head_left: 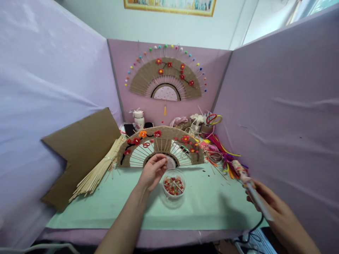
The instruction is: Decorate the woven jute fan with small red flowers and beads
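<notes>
My left hand (153, 171) hovers over the table's middle, its fingers pinched together on something too small to make out, just left of a clear round tub of red and mixed beads (174, 186). Right behind the hand lies a brown twine fan (161, 145) with red and orange flowers and bare wooden ribs. My right hand (272, 208) is at the lower right, wrapped round a glue gun (245, 178) whose stained tip points up and left; a black cord trails from it.
A bundle of thin wooden sticks (98, 170) and a brown cardboard sheet (81, 150) lie at the left. A finished fan (166, 79) with coloured pins hangs on the back wall. Coloured pipe cleaners (222, 153), a white jar (138, 119) and ribbons crowd the back right of the green table (206, 208).
</notes>
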The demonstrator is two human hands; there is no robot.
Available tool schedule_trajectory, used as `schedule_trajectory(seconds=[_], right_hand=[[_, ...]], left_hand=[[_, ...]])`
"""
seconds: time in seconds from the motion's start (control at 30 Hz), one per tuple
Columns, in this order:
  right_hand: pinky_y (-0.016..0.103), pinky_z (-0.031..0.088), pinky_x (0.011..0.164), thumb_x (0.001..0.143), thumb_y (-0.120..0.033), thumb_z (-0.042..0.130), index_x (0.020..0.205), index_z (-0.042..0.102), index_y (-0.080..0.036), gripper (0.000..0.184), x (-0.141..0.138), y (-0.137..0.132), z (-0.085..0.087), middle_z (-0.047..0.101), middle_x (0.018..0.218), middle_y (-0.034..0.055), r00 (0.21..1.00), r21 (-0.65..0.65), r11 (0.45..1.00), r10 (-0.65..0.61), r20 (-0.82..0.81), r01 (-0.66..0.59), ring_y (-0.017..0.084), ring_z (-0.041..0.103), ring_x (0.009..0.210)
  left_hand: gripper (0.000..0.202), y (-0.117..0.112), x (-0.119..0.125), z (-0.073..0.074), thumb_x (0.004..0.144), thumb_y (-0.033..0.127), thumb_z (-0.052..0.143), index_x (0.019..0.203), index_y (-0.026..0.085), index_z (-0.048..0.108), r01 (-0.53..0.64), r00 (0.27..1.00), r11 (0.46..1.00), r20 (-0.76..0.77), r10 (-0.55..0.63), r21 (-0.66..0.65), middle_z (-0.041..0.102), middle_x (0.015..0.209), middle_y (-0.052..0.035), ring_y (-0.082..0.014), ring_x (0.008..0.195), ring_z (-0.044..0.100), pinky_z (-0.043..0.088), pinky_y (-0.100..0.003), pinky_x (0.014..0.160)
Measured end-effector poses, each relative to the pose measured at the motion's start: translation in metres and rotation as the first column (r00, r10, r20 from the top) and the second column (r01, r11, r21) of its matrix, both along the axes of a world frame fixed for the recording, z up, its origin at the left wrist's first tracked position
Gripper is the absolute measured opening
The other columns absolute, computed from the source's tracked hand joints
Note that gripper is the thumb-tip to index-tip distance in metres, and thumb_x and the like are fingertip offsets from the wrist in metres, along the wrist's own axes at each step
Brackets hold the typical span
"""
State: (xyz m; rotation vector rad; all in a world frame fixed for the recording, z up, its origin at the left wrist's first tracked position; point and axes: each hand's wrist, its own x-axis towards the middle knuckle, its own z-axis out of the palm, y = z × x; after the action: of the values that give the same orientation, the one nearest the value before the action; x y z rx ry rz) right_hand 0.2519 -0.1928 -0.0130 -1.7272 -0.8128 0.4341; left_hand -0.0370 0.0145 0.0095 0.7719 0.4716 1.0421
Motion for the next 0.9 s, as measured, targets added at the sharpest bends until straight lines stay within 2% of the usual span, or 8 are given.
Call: schedule_trajectory(seconds=[0.07, 0.1, 0.2, 0.3, 0.43, 0.57, 0.7, 0.9], right_hand=[[0.028, 0.053, 0.055, 0.061, -0.057, 0.074, 0.092, 0.071, -0.023, 0.047, -0.024, 0.003, 0.017, 0.073, 0.096, 0.0088, 0.951, 0.097, 0.991, -0.063, -0.302, 0.096, 0.023, 0.066, 0.076], [0.028, 0.052, 0.052, 0.055, -0.055, 0.078, 0.085, 0.070, -0.022, 0.046, -0.037, 0.007, 0.025, 0.072, 0.091, 0.0077, 0.906, 0.156, 0.981, -0.040, -0.422, 0.116, 0.021, 0.064, 0.072], [0.021, 0.039, 0.041, 0.049, -0.052, 0.085, 0.078, 0.069, -0.019, 0.047, -0.076, 0.020, 0.038, 0.067, 0.075, 0.0065, 0.808, 0.244, 0.970, 0.133, -0.575, 0.014, 0.013, 0.053, 0.057], [0.017, 0.027, 0.039, 0.050, -0.049, 0.088, 0.075, 0.067, -0.015, 0.047, -0.107, 0.033, 0.037, 0.057, 0.065, 0.0022, 0.795, 0.278, 0.955, 0.246, -0.555, -0.101, 0.006, 0.040, 0.050], [0.019, 0.027, 0.043, 0.065, -0.060, 0.078, 0.074, 0.064, -0.013, 0.050, -0.132, 0.044, 0.025, 0.051, 0.063, -0.0004, 0.777, 0.266, 0.919, 0.388, -0.495, -0.290, 0.005, 0.038, 0.050], [0.021, 0.028, 0.045, 0.075, -0.065, 0.067, 0.073, 0.057, -0.014, 0.052, -0.150, 0.049, 0.019, 0.047, 0.061, -0.0028, 0.782, 0.220, 0.887, 0.462, -0.418, -0.406, 0.006, 0.036, 0.050], [0.022, 0.030, 0.047, 0.077, -0.067, 0.062, 0.073, 0.052, -0.016, 0.053, -0.160, 0.053, 0.013, 0.045, 0.062, -0.0030, 0.797, 0.168, 0.876, 0.482, -0.364, -0.452, 0.007, 0.039, 0.052], [0.024, 0.034, 0.049, 0.077, -0.069, 0.060, 0.072, 0.053, -0.016, 0.054, -0.161, 0.055, 0.003, 0.048, 0.063, -0.0012, 0.841, 0.120, 0.901, 0.431, -0.326, -0.416, 0.009, 0.042, 0.055]], left_hand=[[0.034, 0.001, 0.005, 0.001, 0.054, 0.023, 0.091, 0.080, 0.014, 0.071, 0.003, 0.999, 1.000, 0.034, -0.002, -0.014, 0.068, 0.072, -0.0011, -0.0054, 0.064, 0.060, 0.047, -0.013, 0.060], [0.035, 0.001, 0.007, 0.001, 0.054, 0.023, 0.091, 0.081, 0.014, 0.071, 0.004, 0.999, 1.000, 0.048, -0.003, -0.021, 0.069, 0.073, -0.0017, -0.0058, 0.066, 0.061, 0.048, -0.013, 0.061], [0.035, 0.002, 0.012, -0.003, 0.054, 0.024, 0.091, 0.080, 0.013, 0.071, 0.017, 0.997, 0.999, 0.073, -0.014, -0.042, 0.070, 0.073, -0.0031, -0.0060, 0.065, 0.062, 0.050, -0.013, 0.062], [0.035, 0.000, 0.012, -0.009, 0.054, 0.026, 0.092, 0.078, 0.013, 0.070, 0.028, 0.995, 0.998, 0.093, -0.023, -0.060, 0.069, 0.070, -0.0022, -0.0052, 0.061, 0.060, 0.049, -0.012, 0.058], [0.036, -0.003, 0.010, -0.017, 0.052, 0.027, 0.093, 0.074, 0.013, 0.068, 0.054, 0.991, 0.996, 0.124, -0.045, -0.073, 0.067, 0.066, -0.0006, -0.0051, 0.059, 0.059, 0.048, -0.012, 0.056], [0.035, -0.006, 0.008, -0.020, 0.052, 0.025, 0.093, 0.072, 0.013, 0.067, 0.096, 0.985, 0.993, 0.149, -0.085, -0.069, 0.065, 0.066, 0.0005, -0.0052, 0.059, 0.057, 0.047, -0.014, 0.056], [0.033, -0.008, 0.006, -0.019, 0.053, 0.025, 0.092, 0.072, 0.013, 0.068, 0.128, 0.981, 0.989, 0.156, -0.116, -0.069, 0.065, 0.067, 0.0009, -0.0056, 0.062, 0.057, 0.047, -0.014, 0.059], [0.031, -0.011, 0.005, -0.017, 0.055, 0.024, 0.091, 0.074, 0.013, 0.068, 0.163, 0.979, 0.985, 0.137, -0.154, -0.061, 0.065, 0.067, 0.0005, -0.0051, 0.060, 0.055, 0.045, -0.015, 0.059]])
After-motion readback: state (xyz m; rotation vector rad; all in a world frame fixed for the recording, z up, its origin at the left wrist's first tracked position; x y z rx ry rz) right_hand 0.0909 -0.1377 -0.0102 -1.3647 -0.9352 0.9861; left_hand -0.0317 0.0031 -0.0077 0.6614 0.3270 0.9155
